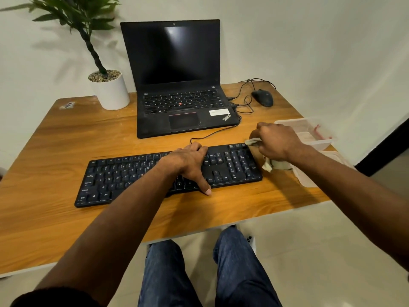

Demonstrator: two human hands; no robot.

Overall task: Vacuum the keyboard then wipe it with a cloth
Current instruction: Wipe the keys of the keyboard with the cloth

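Observation:
A black full-size keyboard [124,176] lies across the middle of the wooden desk [66,138], its cable running up toward the laptop. My left hand [188,162] rests flat on the keyboard's middle, fingers spread over the keys, thumb hanging over the front edge. My right hand [276,140] is closed around a pale crumpled cloth [269,165] at the keyboard's far right corner, above the number pad. Part of the cloth sticks out past my knuckles and another part hangs below my wrist. No vacuum is in view.
An open black laptop [177,85] stands behind the keyboard. A potted plant [110,89] is at the back left, a wired mouse [263,97] at the back right. A clear plastic box [318,138] sits by the right edge, with its lid [307,176] nearer me.

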